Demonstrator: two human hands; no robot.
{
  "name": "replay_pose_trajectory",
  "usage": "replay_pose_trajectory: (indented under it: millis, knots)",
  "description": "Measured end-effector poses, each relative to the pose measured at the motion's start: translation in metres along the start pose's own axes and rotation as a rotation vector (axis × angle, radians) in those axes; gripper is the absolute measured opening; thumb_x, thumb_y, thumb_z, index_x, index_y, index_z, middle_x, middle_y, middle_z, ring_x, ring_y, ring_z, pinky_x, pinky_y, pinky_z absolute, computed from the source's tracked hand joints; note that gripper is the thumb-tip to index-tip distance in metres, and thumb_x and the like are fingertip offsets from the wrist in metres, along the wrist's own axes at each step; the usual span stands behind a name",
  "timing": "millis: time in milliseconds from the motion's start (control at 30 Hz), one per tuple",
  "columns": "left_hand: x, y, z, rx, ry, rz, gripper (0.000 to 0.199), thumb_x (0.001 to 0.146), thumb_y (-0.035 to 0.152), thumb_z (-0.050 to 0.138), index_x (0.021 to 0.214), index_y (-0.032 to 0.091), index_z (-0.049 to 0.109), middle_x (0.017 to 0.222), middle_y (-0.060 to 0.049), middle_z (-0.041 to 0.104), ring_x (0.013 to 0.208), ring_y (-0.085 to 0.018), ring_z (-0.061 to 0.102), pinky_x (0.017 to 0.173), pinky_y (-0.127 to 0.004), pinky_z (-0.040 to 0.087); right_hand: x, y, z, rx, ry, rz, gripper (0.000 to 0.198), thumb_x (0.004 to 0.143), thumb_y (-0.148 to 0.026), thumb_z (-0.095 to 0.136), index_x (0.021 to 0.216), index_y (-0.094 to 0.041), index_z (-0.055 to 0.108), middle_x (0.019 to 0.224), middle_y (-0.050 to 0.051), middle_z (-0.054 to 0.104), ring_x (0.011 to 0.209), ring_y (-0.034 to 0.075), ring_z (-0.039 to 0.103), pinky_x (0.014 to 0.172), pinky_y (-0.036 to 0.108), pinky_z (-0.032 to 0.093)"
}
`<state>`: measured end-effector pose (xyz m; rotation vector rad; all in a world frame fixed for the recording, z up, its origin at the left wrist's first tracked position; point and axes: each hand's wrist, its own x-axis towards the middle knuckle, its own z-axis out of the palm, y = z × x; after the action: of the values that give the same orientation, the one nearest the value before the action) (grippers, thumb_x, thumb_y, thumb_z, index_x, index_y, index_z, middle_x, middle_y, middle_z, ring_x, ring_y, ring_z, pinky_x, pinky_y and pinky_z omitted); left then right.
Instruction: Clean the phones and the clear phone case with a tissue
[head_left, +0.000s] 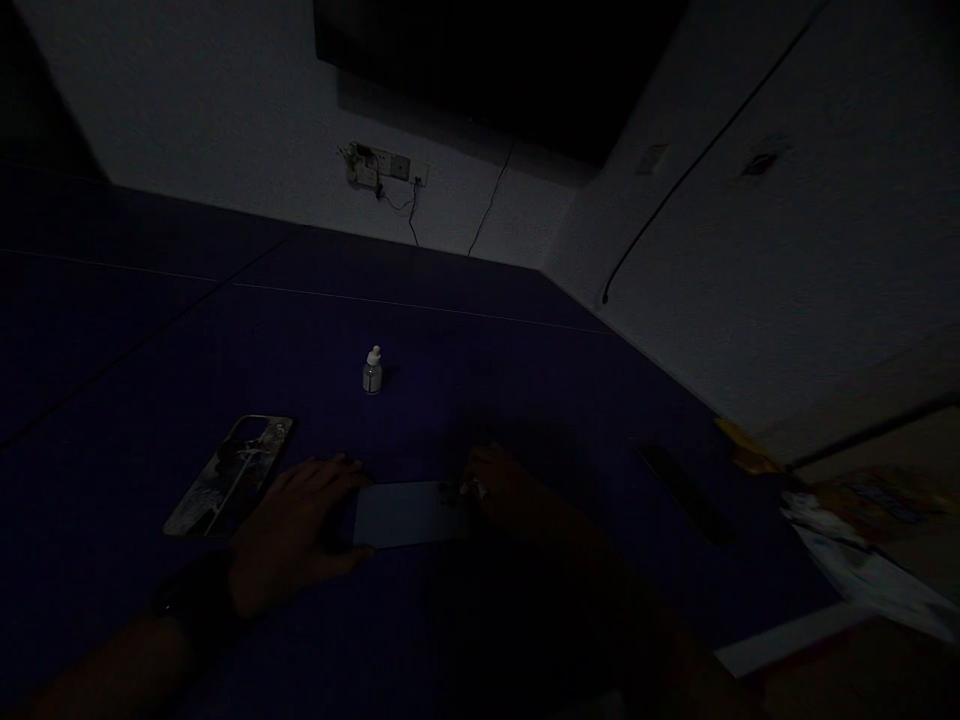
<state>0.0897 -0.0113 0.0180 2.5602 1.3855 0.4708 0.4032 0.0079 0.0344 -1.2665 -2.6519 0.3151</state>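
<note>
A pale phone point(409, 514) lies back side up on the dark blue surface, with dark camera spots at its right end. My left hand point(300, 515) grips its left end, thumb at the near edge and fingers at the far edge. Over the camera end, my right hand point(499, 490) is closed, and a small white scrap point(478, 488) shows at its fingertips; its kind is too dark to tell. A patterned phone case point(232, 475) rests just left of my left hand. Beyond the phone stands a small bottle with a white cap point(373, 371), upright.
A dark flat strip point(684, 492) lies to the right. Farther right are a yellow packet point(746, 447) and white crumpled plastic point(862, 565). Wall sockets with cords point(386, 165) and a large dark screen point(487, 70) are on the back wall. The light is very dim.
</note>
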Motion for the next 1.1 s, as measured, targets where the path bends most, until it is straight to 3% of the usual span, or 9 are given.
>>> replay_pose_trajectory:
  millis: [167, 300, 567, 733, 900, 1033, 1100]
  knots:
    - [0.0, 0.0, 0.0, -0.01, -0.001, 0.008, 0.057, 0.072, 0.048, 0.076, 0.125, 0.03, 0.061, 0.138, -0.004, 0.062, 0.129, -0.034, 0.054, 0.11, -0.053, 0.036, -0.019, -0.006, 0.008, 0.078, 0.029, 0.003, 0.028, 0.094, -0.002, 0.042, 0.098, -0.016, 0.065, 0.102, 0.009, 0.065, 0.096, 0.02, 0.058, 0.089, 0.035, 0.045]
    - [0.0, -0.001, 0.002, -0.006, -0.026, -0.014, 0.059, 0.071, 0.048, 0.078, 0.125, 0.032, 0.061, 0.14, -0.004, 0.06, 0.131, -0.035, 0.052, 0.11, -0.054, 0.035, -0.03, -0.013, 0.021, -0.009, 0.053, -0.043, 0.025, 0.092, 0.0, 0.048, 0.099, -0.016, 0.066, 0.098, 0.008, 0.066, 0.09, 0.019, 0.059, 0.082, 0.031, 0.047]
    - [0.001, -0.003, 0.003, -0.01, -0.034, -0.008, 0.062, 0.071, 0.05, 0.078, 0.127, 0.032, 0.061, 0.141, -0.004, 0.059, 0.132, -0.035, 0.051, 0.111, -0.055, 0.034, -0.001, -0.031, 0.023, -0.22, 0.045, -0.238, 0.012, 0.094, -0.01, 0.06, 0.102, -0.012, 0.069, 0.103, 0.011, 0.068, 0.092, 0.021, 0.057, 0.084, 0.032, 0.046]
    - [0.0, -0.004, 0.003, -0.019, -0.03, -0.007, 0.06, 0.071, 0.051, 0.078, 0.126, 0.032, 0.061, 0.141, -0.004, 0.059, 0.133, -0.035, 0.051, 0.113, -0.056, 0.034, 0.019, -0.027, 0.024, -0.203, 0.022, -0.15, 0.016, 0.094, -0.008, 0.06, 0.101, -0.014, 0.071, 0.099, 0.009, 0.068, 0.092, 0.021, 0.058, 0.086, 0.033, 0.046]
    - [0.0, -0.005, 0.005, -0.036, -0.031, -0.014, 0.061, 0.071, 0.053, 0.078, 0.126, 0.032, 0.061, 0.142, -0.005, 0.059, 0.134, -0.036, 0.05, 0.112, -0.057, 0.034, 0.014, -0.021, 0.027, -0.102, 0.084, 0.012, 0.021, 0.095, -0.004, 0.053, 0.1, -0.013, 0.071, 0.101, 0.01, 0.068, 0.098, 0.02, 0.058, 0.087, 0.032, 0.047]
    - [0.0, -0.007, 0.006, -0.041, -0.024, -0.006, 0.061, 0.071, 0.052, 0.078, 0.126, 0.031, 0.061, 0.141, -0.005, 0.059, 0.133, -0.036, 0.051, 0.112, -0.056, 0.035, 0.002, -0.011, 0.025, 0.012, 0.061, -0.047, 0.025, 0.095, -0.004, 0.05, 0.1, -0.016, 0.072, 0.104, 0.009, 0.069, 0.101, 0.02, 0.06, 0.092, 0.034, 0.047]
    - [-0.001, -0.008, 0.008, -0.047, -0.017, 0.005, 0.061, 0.072, 0.053, 0.077, 0.127, 0.031, 0.06, 0.141, -0.006, 0.059, 0.133, -0.035, 0.051, 0.113, -0.057, 0.033, -0.003, -0.003, 0.022, 0.103, 0.11, -0.012, 0.027, 0.096, -0.007, 0.048, 0.101, -0.018, 0.072, 0.105, 0.008, 0.069, 0.099, 0.019, 0.062, 0.091, 0.033, 0.049]
